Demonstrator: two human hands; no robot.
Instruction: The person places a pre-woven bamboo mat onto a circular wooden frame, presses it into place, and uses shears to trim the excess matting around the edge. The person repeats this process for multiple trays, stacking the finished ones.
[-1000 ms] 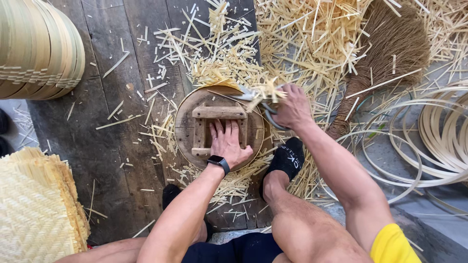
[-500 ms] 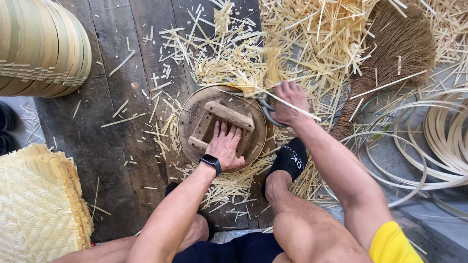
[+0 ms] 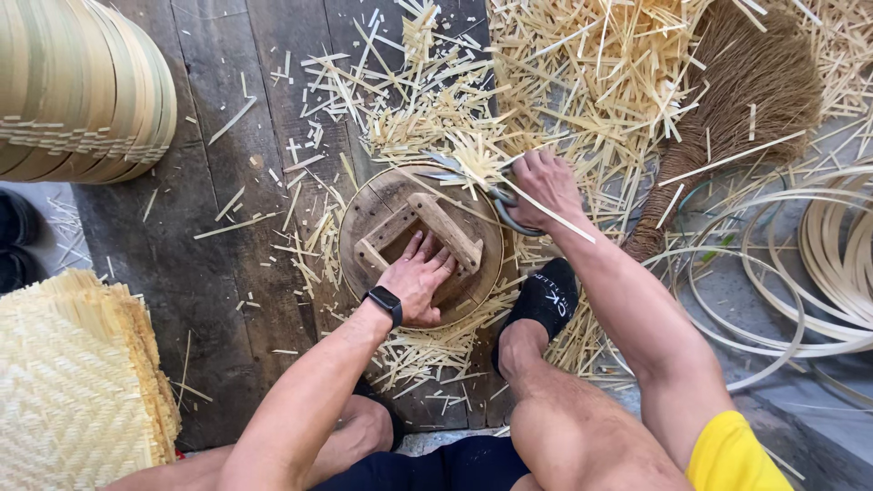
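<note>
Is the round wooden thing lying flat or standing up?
Lying flat. The round wooden disc lies flat on the plank floor, handle bars up, left hand pressing it.

The left hand (image 3: 420,284) lies palm down, fingers spread a little and pointing up and away from the body, the thumb out to the side. Its wrist is straight, with a black watch (image 3: 386,303) strapped around it, and the bare forearm runs back down toward the lower left. The right hand (image 3: 544,186) is closed in a loose fist, knuckles up, fingers curled around a handle. Its wrist bends slightly, and the forearm stretches long and nearly straight from the lower right, ending at a yellow sleeve (image 3: 732,455). Both knees are bent and raised between the arms, and one foot wears a black sock (image 3: 544,300).
</note>
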